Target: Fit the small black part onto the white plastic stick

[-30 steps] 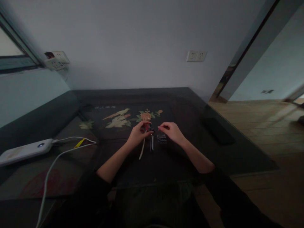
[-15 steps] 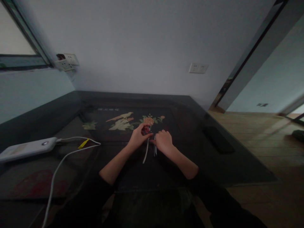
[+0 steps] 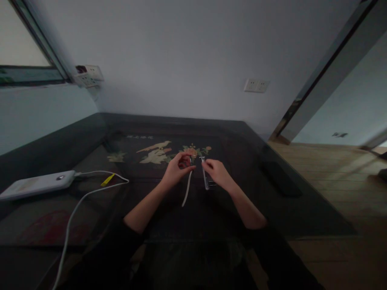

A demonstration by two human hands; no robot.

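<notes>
My left hand [image 3: 175, 168] is closed in a pinch on a small dark object [image 3: 191, 160], too small to make out. A pale, narrow strip [image 3: 187, 189] hangs down from below its fingertips; whether it joins that object I cannot tell. My right hand [image 3: 218, 172] pinches a slim silver tool [image 3: 205, 177] with a short crosswise head at the top, its long shaft pointing toward me. Beside the tool's lower end, partly behind it and my right hand, sits a small dark, shiny case [image 3: 212, 184].
The dark table [image 3: 169, 223] bears a bird-and-flower picture. A white power bank [image 3: 39, 185] with a white cable [image 3: 71, 219] and yellow tag [image 3: 107, 180] lies at left. A black flat object [image 3: 281, 178] lies at right. Wall sockets [image 3: 256, 85] are behind.
My right hand, first apart from the silver tool, closed on it near my left hand and has shifted it right. My left hand keeps its pinch. The view tilted slightly.
</notes>
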